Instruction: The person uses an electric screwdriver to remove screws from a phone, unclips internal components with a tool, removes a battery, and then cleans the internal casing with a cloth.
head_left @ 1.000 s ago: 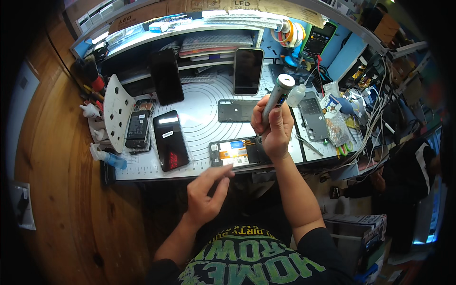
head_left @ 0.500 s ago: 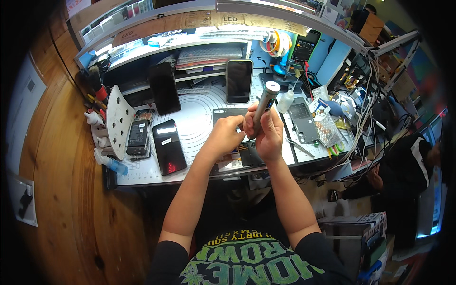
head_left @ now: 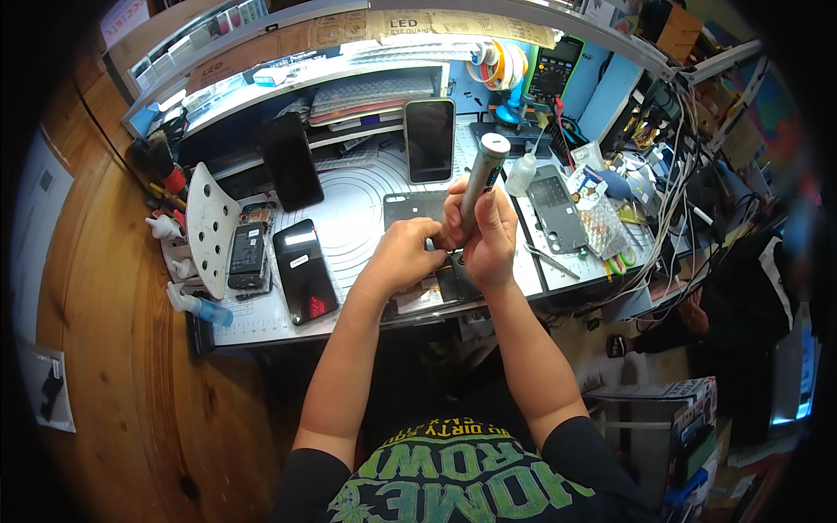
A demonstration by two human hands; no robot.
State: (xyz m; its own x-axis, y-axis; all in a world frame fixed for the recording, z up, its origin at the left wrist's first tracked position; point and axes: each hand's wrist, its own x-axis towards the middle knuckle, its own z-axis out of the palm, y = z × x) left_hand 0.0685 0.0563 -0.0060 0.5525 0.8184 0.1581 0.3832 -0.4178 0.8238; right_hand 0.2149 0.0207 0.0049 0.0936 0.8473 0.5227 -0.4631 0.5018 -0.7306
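Note:
My right hand (head_left: 493, 248) is wrapped round a grey cylindrical electric screwdriver (head_left: 481, 183), which stands nearly upright with small lit marks on its side. Its lower tip is hidden behind my fingers. Close against it, my left hand (head_left: 399, 259) has its fingers closed near the lower end of the tool; what they pinch, if anything, is hidden. Beneath both hands lies an opened phone (head_left: 455, 286) with dark inner parts, partly covered by them. Just behind is a dark phone back cover (head_left: 408, 205).
Left of my hands lie a black phone (head_left: 305, 277) and an opened phone with its battery (head_left: 248, 254). Two phones stand upright behind, one black (head_left: 291, 161), one light-rimmed (head_left: 430, 144). At right are tweezers (head_left: 553, 261), a back panel (head_left: 558, 213), a bottle (head_left: 520, 174) and tangled cables (head_left: 697, 200).
The whole view has shifted slightly. Both hands keep nearly the same pose, with the screwdriver still upright in the right one.

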